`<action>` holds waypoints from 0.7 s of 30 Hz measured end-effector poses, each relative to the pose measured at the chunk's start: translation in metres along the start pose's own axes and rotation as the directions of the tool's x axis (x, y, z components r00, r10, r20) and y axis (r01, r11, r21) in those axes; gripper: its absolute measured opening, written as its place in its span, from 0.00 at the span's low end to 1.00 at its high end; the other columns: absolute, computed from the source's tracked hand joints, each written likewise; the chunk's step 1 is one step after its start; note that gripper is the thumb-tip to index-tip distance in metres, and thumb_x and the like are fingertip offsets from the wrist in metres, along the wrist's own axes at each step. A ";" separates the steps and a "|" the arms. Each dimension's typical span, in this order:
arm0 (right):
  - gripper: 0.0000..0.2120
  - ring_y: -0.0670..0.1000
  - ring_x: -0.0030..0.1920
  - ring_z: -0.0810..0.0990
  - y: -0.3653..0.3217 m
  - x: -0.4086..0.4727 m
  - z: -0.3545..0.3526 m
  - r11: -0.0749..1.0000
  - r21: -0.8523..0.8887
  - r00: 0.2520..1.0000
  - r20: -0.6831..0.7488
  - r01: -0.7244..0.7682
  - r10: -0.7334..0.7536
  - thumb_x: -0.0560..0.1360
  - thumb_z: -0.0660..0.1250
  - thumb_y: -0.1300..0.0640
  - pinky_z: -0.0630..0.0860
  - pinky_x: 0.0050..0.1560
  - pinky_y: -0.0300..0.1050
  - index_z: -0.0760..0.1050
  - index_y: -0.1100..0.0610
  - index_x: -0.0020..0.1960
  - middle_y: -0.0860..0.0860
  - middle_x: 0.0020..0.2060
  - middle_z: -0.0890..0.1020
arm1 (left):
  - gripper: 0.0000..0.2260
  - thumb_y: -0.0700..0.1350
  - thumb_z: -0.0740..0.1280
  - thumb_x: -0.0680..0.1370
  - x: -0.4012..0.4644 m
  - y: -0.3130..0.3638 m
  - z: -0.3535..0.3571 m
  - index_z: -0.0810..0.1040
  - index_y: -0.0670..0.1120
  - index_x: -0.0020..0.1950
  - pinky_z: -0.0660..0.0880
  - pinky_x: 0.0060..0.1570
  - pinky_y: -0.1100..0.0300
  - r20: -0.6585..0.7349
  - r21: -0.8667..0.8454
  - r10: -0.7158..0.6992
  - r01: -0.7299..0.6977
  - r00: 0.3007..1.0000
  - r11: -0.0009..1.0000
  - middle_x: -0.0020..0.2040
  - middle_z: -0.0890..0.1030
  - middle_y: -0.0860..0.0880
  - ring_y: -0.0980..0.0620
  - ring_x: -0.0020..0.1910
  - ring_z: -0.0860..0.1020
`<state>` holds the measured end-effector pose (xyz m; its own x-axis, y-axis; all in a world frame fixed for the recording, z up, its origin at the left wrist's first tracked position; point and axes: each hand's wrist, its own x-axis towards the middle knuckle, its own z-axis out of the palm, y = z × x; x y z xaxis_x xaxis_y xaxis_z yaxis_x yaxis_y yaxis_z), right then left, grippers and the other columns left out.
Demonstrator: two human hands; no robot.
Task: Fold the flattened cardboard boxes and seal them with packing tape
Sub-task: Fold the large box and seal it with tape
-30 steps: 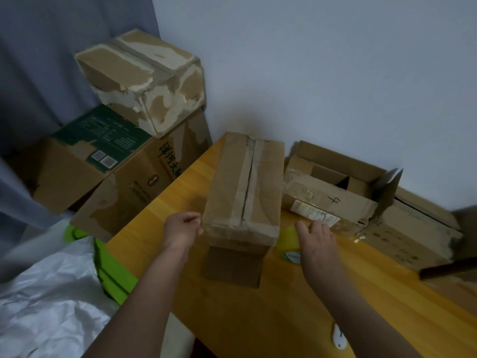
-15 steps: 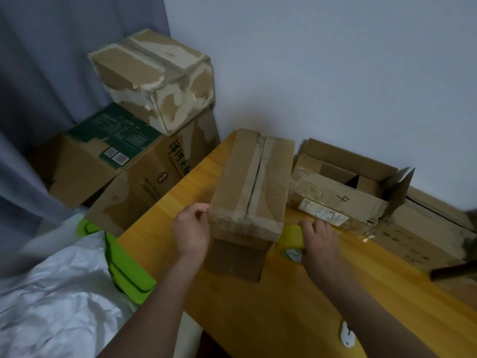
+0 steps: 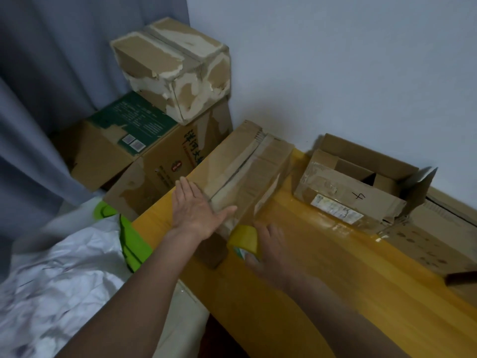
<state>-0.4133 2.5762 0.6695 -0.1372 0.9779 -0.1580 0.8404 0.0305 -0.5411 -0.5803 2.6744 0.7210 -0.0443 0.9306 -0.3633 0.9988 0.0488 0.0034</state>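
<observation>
Box [image 3: 240, 174] sits on the surface [image 3: 335, 267] near its left edge, flaps folded in along a centre seam. My left hand [image 3: 197, 210] lies flat and open on top, pressing the flaps shut so they stay put. My right hand [image 3: 271, 248] holds the tape [image 3: 244, 239] at the near end, placed, I judge, to seal that seam.

Yellow wooden table [image 3: 322, 293] — taped box [image 3: 245, 171], open box [image 3: 361, 187] on it.
</observation>
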 end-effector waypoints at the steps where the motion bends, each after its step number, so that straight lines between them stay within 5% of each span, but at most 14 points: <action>1: 0.42 0.52 0.56 0.63 0.001 0.002 -0.002 0.999 0.043 1.000 -0.007 0.006 -0.006 0.67 0.52 0.34 0.65 0.56 0.47 0.58 0.56 0.75 0.53 0.57 0.66 | 0.56 0.79 0.44 0.68 -0.004 0.001 0.005 0.36 0.36 0.77 0.39 0.76 0.47 -0.013 0.037 0.020 -0.020 1.000 0.999 0.77 0.36 0.36 0.40 0.77 0.36; 5: 0.45 0.49 0.58 0.61 0.007 0.002 -0.002 0.992 0.122 0.998 0.055 -0.011 0.005 0.65 0.47 0.32 0.66 0.62 0.49 0.52 0.52 0.77 0.49 0.58 0.64 | 0.54 0.78 0.41 0.69 -0.022 0.010 0.025 0.34 0.35 0.76 0.37 0.75 0.47 -0.020 0.094 0.096 -0.093 0.995 0.991 0.76 0.35 0.35 0.39 0.76 0.34; 9: 0.41 0.53 0.68 0.61 0.011 -0.005 0.005 0.935 0.347 0.995 0.093 -0.073 0.044 0.67 0.52 0.27 0.63 0.68 0.58 0.55 0.43 0.76 0.50 0.66 0.65 | 0.51 0.76 0.43 0.72 -0.017 0.008 0.024 0.35 0.36 0.76 0.38 0.76 0.46 -0.026 0.133 0.120 -0.116 0.992 0.984 0.76 0.35 0.34 0.38 0.76 0.34; 12: 0.31 0.52 0.60 0.70 0.021 -0.016 0.006 0.851 0.507 0.983 -0.043 -0.134 0.180 0.73 0.58 0.32 0.69 0.60 0.52 0.65 0.46 0.72 0.53 0.57 0.73 | 0.49 0.74 0.44 0.74 -0.013 -0.001 0.019 0.36 0.36 0.77 0.38 0.76 0.47 0.003 0.172 0.146 -0.145 0.989 0.974 0.76 0.36 0.34 0.38 0.76 0.35; 15: 0.18 0.54 0.57 0.72 0.056 -0.035 0.005 0.862 0.381 0.902 -0.133 -0.335 0.410 0.80 0.62 0.55 0.69 0.56 0.48 0.69 0.55 0.69 0.54 0.54 0.73 | 0.44 0.71 0.43 0.76 -0.015 -0.004 0.018 0.35 0.38 0.77 0.37 0.75 0.48 0.026 0.184 0.179 -0.181 0.983 0.966 0.76 0.35 0.35 0.39 0.76 0.34; 21: 0.19 0.63 0.67 0.66 0.121 -0.089 0.014 0.627 0.050 0.626 -0.034 -0.778 0.779 0.79 0.61 0.58 0.68 0.64 0.54 0.68 0.56 0.70 0.61 0.66 0.68 | 0.29 0.59 0.41 0.83 -0.021 0.015 0.023 0.37 0.45 0.78 0.36 0.75 0.49 0.024 0.145 0.269 -0.270 0.963 0.952 0.77 0.35 0.38 0.42 0.77 0.35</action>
<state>-0.3066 2.4894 0.6064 0.5871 0.6426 -0.4923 0.6072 -0.7517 -0.2572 -0.5635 2.6475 0.7075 0.2269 0.9004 -0.3713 0.9658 -0.2572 -0.0337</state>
